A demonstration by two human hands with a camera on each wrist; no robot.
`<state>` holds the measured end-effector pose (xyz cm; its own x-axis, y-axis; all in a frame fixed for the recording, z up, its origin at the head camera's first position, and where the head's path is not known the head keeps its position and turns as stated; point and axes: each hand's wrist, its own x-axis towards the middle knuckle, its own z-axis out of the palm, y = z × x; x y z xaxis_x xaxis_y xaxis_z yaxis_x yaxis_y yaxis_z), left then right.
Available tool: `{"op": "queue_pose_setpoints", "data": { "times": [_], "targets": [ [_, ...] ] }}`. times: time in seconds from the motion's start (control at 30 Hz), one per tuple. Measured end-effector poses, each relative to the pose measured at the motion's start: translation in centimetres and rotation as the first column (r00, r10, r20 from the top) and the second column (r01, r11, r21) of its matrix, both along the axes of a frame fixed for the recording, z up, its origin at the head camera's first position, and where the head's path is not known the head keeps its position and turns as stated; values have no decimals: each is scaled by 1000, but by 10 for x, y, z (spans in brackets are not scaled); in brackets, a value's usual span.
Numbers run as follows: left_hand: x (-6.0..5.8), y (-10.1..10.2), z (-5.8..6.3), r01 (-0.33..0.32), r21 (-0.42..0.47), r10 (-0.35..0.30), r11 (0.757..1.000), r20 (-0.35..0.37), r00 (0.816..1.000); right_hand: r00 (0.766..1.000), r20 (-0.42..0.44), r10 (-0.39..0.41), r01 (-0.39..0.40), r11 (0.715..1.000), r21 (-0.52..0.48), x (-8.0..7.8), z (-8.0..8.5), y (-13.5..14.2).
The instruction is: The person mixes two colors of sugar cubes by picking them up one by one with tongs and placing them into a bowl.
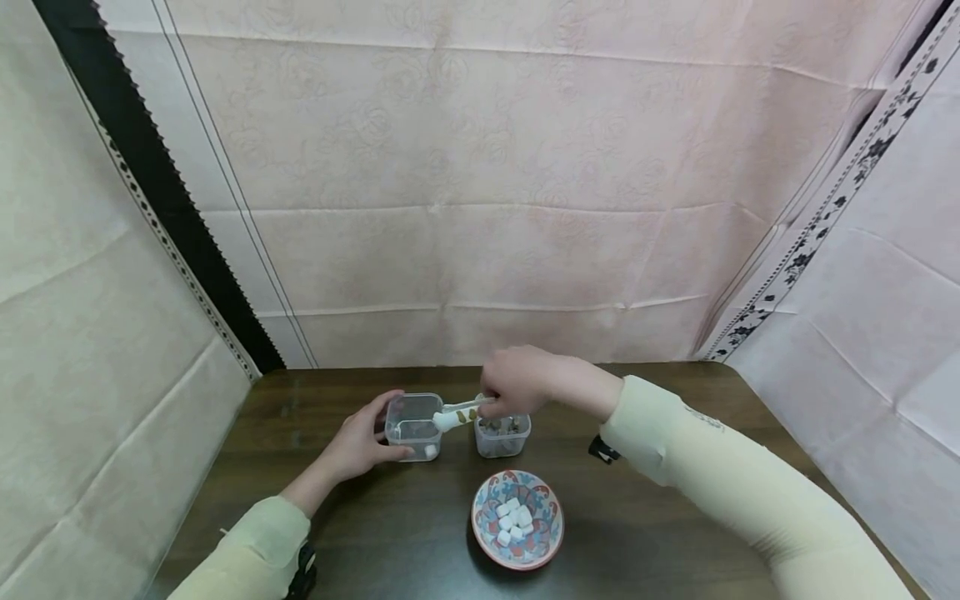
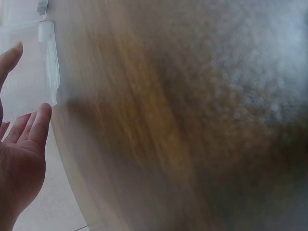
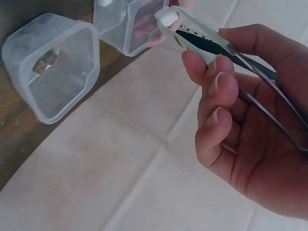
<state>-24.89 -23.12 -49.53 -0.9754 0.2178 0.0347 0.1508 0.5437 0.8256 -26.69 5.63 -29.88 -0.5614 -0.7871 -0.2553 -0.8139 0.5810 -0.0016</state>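
My left hand (image 1: 362,442) grips a clear plastic container (image 1: 411,428), thumb on the near side and fingers at the far side. One small white piece (image 1: 431,451) lies in its near right corner. My right hand (image 1: 519,382) holds tongs (image 1: 459,414) with pale, patterned tips and metal arms. In the right wrist view, the tips pinch a white marshmallow-like cube (image 3: 166,16) at the left container's opening. Below the right hand stands a second clear container (image 1: 501,447) with small brownish pieces, partly hidden by that hand.
A patterned bowl (image 1: 480,533) with several white cubes (image 1: 515,518) stands nearer me on the dark wooden table (image 1: 615,533). Pale cloth (image 1: 480,167) hangs behind the table's far edge and along both sides.
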Motion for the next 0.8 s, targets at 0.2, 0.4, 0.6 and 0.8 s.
{"op": "queue_pose_setpoints", "data": {
  "times": [0.2,0.4,0.6,0.8],
  "targets": [
    [0,-1,-2,6,-3,-6,1000,-10,1000,1000,-5,-9,8,997,-76,14,-4,22],
    [-1,0,-2,13,1,-13,1000,-12,1000,999,-40,11,-15,994,-106,29,-10,40],
    [0,1,0,18,2,-18,1000,-10,1000,999,-31,28,-32,990,-137,43,-14,61],
    [0,-1,1,17,1,-17,1000,-5,1000,999,-23,31,-35,987,-156,56,-22,81]
  ]
}}
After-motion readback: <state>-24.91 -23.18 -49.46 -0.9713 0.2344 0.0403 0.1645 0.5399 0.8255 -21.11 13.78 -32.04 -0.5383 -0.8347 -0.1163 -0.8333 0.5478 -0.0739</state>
